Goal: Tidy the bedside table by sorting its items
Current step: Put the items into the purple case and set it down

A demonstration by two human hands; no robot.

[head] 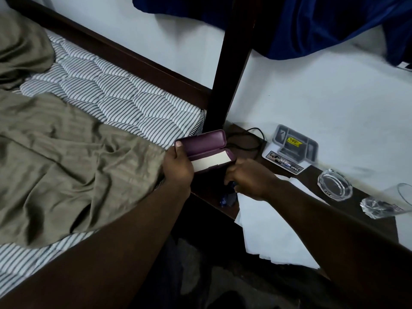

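We see both hands at the near-left end of a dark wooden bedside table (367, 197) that runs along a white wall. The left hand (178, 168) grips the left end of an open purple case (206, 148), thumb on the lid's edge and fingers curled under the base; the lid stands up, and a white card or lining (211, 162) shows inside. The case is held just above the table's corner, beside the dark bedpost (229, 74). The right hand (249, 179) is at the case's right end, fingers curled downward toward a small blue object (228, 198) on the table (whether they pinch it or the case, we cannot tell). White paper sheets (274, 230) lie under the wrist and overhang the table's front edge. Farther along sit a grey compartment box with a yellow label (294, 142), resting on a flat printed card (285, 163); a black cable (254, 139); a glass ashtray (334, 185); a drinking glass (404, 195); and crumpled clear wrapping (374, 207). To the left, an olive sheet (66, 152) lies rumpled over a striped mattress (111, 90).
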